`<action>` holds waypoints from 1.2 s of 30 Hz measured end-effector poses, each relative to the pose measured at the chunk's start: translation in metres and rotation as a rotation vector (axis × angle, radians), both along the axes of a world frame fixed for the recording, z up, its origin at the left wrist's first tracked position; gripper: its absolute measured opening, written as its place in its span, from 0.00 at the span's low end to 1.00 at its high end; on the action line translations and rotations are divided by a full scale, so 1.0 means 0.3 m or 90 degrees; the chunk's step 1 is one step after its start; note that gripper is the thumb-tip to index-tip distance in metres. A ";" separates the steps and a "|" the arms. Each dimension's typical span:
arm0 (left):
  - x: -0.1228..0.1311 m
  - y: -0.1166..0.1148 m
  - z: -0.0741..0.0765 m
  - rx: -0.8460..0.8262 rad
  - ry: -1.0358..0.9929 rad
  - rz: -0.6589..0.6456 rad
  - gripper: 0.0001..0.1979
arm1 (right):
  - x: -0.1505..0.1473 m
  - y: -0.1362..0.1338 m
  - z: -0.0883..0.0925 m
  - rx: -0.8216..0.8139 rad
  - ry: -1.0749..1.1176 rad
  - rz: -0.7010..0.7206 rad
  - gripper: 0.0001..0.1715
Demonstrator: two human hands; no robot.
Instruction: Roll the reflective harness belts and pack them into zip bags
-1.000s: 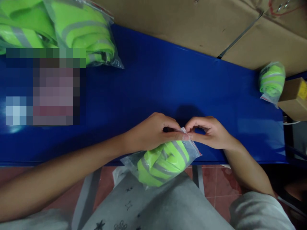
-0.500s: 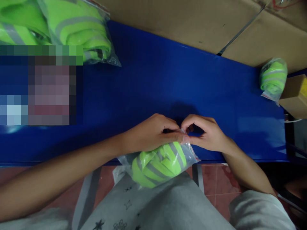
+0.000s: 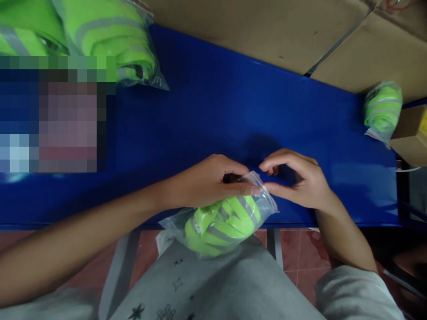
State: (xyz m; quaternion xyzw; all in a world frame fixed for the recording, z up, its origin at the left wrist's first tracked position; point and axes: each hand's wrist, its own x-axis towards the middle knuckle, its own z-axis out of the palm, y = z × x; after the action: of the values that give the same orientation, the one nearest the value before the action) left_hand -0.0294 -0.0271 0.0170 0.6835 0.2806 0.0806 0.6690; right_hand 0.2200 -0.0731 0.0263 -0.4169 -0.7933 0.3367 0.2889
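A clear zip bag (image 3: 227,226) with a rolled neon-green, grey-striped reflective garment inside hangs over the table's front edge, just above my lap. My left hand (image 3: 213,182) grips it near the zip end, thumb on top and fingers behind the plastic. Just right of that end is my right hand (image 3: 296,178), its thumb and fingers parted in a C shape. The right thumb tip is at the bag's edge; whether it touches the plastic I cannot tell.
The table has a blue cover (image 3: 207,106). More bagged green garments (image 3: 113,40) lie at the far left, beside a pixelated patch. Another bagged roll (image 3: 383,106) sits at the right by a small carton (image 3: 408,135). Large cardboard boxes (image 3: 253,31) line the back.
My right thumb and fingers have spread apart and drawn slightly right, away from the bag's zip end. My left hand keeps its hold, and more of the bag's corner shows.
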 end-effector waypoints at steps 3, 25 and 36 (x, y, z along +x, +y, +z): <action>0.004 -0.003 0.001 0.023 0.003 -0.012 0.18 | -0.012 0.003 -0.011 -0.075 0.015 0.055 0.16; -0.004 -0.001 0.008 -0.003 -0.026 0.088 0.14 | 0.015 0.006 -0.004 -0.158 0.084 -0.100 0.16; -0.040 0.031 0.049 -0.041 -0.024 0.299 0.11 | 0.015 0.029 0.005 -0.376 0.146 -0.118 0.15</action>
State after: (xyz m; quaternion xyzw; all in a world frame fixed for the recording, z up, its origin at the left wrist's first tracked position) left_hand -0.0413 -0.0178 0.0318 0.5761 0.4219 0.2377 0.6585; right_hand 0.2245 -0.0643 0.0279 -0.5123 -0.5825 0.5692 0.2726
